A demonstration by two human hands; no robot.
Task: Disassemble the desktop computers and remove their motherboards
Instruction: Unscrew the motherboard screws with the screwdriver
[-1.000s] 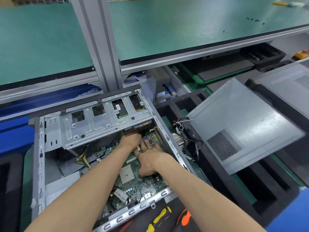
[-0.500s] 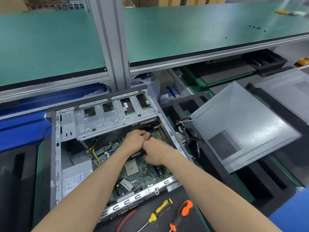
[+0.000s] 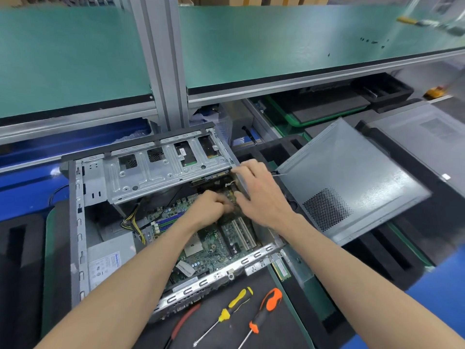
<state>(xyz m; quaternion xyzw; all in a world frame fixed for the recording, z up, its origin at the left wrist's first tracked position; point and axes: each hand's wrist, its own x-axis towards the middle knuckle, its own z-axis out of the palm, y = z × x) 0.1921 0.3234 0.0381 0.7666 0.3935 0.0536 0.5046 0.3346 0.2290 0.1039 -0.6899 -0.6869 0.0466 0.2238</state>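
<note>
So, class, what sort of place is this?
Probably an electronics disassembly workstation: an opened computer case on a green-matted shelf bench, screwdrivers laid ready, a removed side panel beside it.

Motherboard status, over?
Left hand curled, blurred, over motherboard. Right hand open on case edge. Board still in case.

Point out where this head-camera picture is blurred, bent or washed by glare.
Head view: the left hand is smeared by motion at its fingers inside the case, while the right hand is sharper; the wide lens bows the green shelf edge and the aluminium post; the far right corner is streaked and soft; soft sheen lies on the removed side panel.
</note>
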